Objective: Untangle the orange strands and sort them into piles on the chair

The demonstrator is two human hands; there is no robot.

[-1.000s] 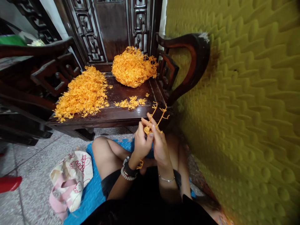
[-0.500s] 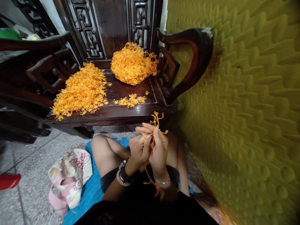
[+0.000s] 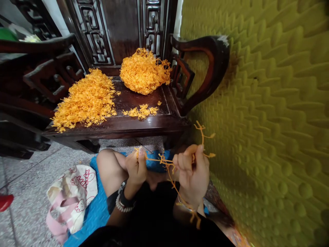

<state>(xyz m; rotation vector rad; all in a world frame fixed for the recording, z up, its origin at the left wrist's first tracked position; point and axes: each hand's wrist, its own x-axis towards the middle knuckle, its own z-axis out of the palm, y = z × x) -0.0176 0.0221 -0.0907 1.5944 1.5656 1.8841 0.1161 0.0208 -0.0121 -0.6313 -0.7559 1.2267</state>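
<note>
My left hand (image 3: 136,166) is closed, its thumb pressed on the end of a thin orange plastic strand. Out to the right, my right hand (image 3: 194,166) grips the same branching orange strand (image 3: 159,160), which stretches between both hands over my lap. Forked ends stick up above the right fingers, and a long piece hangs down past the right wrist. On the wooden chair seat (image 3: 123,127) in front lie a wide heap of small orange plastic pieces (image 3: 87,99), a rounded orange pile (image 3: 141,72) and a small scatter of orange pieces (image 3: 141,112).
A dark carved chair arm (image 3: 221,65) stands at the right, against a yellow-green embossed wall panel (image 3: 269,103). My crossed legs rest on a blue mat (image 3: 89,209). A white cloth bag with pink straps (image 3: 74,195) lies at the left, with a red object (image 3: 5,202) at the frame edge.
My hands were close together and have moved apart, left hand to the left and right hand to the right. The orange strand is now drawn out between them.
</note>
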